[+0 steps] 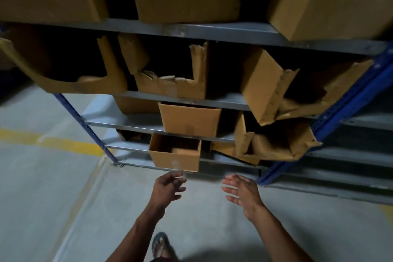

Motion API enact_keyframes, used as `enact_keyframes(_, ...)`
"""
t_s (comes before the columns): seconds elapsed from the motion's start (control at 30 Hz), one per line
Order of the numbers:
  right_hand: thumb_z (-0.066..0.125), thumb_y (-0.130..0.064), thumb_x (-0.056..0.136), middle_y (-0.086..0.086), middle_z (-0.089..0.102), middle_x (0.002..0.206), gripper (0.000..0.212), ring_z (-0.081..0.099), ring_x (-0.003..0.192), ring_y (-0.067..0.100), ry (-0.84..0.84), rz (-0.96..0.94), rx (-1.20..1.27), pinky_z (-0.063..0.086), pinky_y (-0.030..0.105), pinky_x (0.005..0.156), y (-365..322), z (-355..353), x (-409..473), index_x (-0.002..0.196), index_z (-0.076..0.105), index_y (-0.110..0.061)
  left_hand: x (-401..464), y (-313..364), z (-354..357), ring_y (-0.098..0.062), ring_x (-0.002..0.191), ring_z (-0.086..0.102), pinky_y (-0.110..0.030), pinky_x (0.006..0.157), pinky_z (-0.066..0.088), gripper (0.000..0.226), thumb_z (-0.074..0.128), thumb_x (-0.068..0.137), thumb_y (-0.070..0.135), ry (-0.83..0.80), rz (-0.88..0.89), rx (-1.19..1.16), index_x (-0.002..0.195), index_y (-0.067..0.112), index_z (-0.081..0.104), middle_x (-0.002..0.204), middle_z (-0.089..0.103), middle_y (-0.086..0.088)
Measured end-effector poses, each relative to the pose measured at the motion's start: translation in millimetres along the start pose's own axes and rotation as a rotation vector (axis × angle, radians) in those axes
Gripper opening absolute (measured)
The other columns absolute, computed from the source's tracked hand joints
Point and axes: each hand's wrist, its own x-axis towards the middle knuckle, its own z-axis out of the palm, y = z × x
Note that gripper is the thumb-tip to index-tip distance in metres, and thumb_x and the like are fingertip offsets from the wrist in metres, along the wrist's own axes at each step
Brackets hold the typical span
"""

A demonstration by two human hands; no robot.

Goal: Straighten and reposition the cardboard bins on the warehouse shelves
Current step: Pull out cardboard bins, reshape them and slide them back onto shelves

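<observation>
Cardboard this thin should weigh almost nothing and give under any squeeze, so the low bin [175, 153] wants a hold on its two side walls near the bottom corners, not on the soft top rim. It sits at the front edge of the lowest shelf [136, 165], open-topped, jutting past the edge and looking empty, though its far inside is dark. Both hands hang just before it and touch nothing: the left hand [168, 187] with fingers loosely spread and slightly bent, the right hand [241, 190] flat, fingers straight and apart, palm turned inward. Flat palms pressed on the sides would probably slide it back without buckling. The torn bin [274, 140] at the right end of the shelf above is crushed and slumped; it will likely flop and tear further if pulled by its ragged flaps, so support from beneath seems wiser.
</observation>
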Motion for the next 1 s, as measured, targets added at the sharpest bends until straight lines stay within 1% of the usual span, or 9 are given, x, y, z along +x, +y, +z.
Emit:
enact_keyframes(0.2,0.057,-0.024,0.106,0.003,0.08,0.108,0.022,0.076,0.101,0.027,0.007,-0.02,0.006,0.058,0.046,0.09,-30,96,14,0.118,0.072,-0.013,53,34,-92,-0.03,0.097,0.078,-0.05,0.088,0.062,0.017,0.067,0.101,0.01,0.019,-0.002,0.01,0.112,0.018,0.076,0.102,0.082,-0.005)
enact_keyframes(0.33,0.063,-0.017,0.101,0.004,0.08,0.106,0.018,0.076,0.101,0.027,0.033,-0.035,0.038,0.059,0.044,0.088,-46,131,21,0.116,0.073,-0.014,90,51,-122,-0.029,0.097,0.078,-0.05,0.089,0.063,0.016,0.072,0.099,0.014,0.003,0.001,0.021,0.114,0.019,0.076,0.104,0.081,-0.006)
enact_keyframes(0.53,0.065,-0.016,0.1,0.005,0.08,0.105,0.016,0.075,0.101,0.029,0.122,-0.049,0.082,0.056,0.043,0.086,-70,136,59,0.114,0.072,-0.013,141,78,-125,-0.029,0.099,0.076,-0.052,0.09,0.063,0.02,0.074,0.098,0.018,-0.02,0.021,-0.017,0.117,0.021,0.076,0.105,0.081,-0.007)
enact_keyframes(0.67,0.065,-0.017,0.101,0.004,0.08,0.107,0.014,0.075,0.102,0.026,0.179,-0.089,0.128,0.059,0.049,0.091,-88,138,102,0.114,0.072,-0.015,173,98,-117,-0.031,0.102,0.076,-0.053,0.091,0.061,0.022,0.075,0.097,0.017,-0.045,-0.013,0.027,0.118,0.022,0.075,0.104,0.081,-0.006)
enact_keyframes(0.77,0.066,-0.016,0.101,0.005,0.078,0.114,0.015,0.074,0.103,0.024,0.214,-0.048,0.172,0.061,0.041,0.08,-103,139,136,0.115,0.072,-0.017,199,119,-113,-0.033,0.101,0.076,-0.049,0.087,0.06,0.024,0.072,0.098,0.013,-0.074,-0.041,0.091,0.12,0.023,0.073,0.1,0.082,-0.007)
enact_keyframes(0.83,0.065,-0.011,0.1,0.004,0.073,0.123,0.024,0.069,0.11,0.023,0.243,-0.034,0.195,0.059,0.04,0.077,-110,143,153,0.122,0.068,-0.016,216,133,-113,-0.028,0.095,0.074,-0.047,0.083,0.058,0.031,0.065,0.101,0.005,-0.053,-0.05,0.076,0.128,0.021,0.065,0.099,0.08,-0.008)
enact_keyframes(0.9,0.067,-0.005,0.097,-0.001,0.064,0.131,0.038,0.061,0.12,0.023,0.269,-0.051,0.224,0.058,0.044,0.084,-120,147,168,0.132,0.06,-0.019,234,149,-110,-0.025,0.095,0.072,-0.049,0.086,0.057,0.052,0.061,0.099,-0.005,-0.021,-0.045,0.07,0.143,0.021,0.051,0.116,0.073,-0.007)
enact_keyframes(0.97,0.069,-0.003,0.095,-0.008,0.056,0.129,0.054,0.056,0.121,0.021,0.266,-0.089,0.21,0.056,0.05,0.094,-130,149,180,0.141,0.051,-0.025,254,155,-106,-0.032,0.109,0.069,-0.051,0.093,0.058,0.072,0.06,0.096,-0.009,-0.01,-0.024,0.091,0.159,0.018,0.037,0.141,0.057,-0.007)
enact_keyframes(1.0,0.069,-0.003,0.095,-0.01,0.054,0.126,0.058,0.055,0.119,0.02,0.255,-0.097,0.19,0.055,0.052,0.098,-134,150,186,0.144,0.048,-0.026,263,157,-104,-0.035,0.112,0.068,-0.049,0.092,0.058,0.078,0.06,0.096,-0.01,-0.006,-0.014,0.093,0.162,0.018,0.031,0.147,0.053,-0.009)
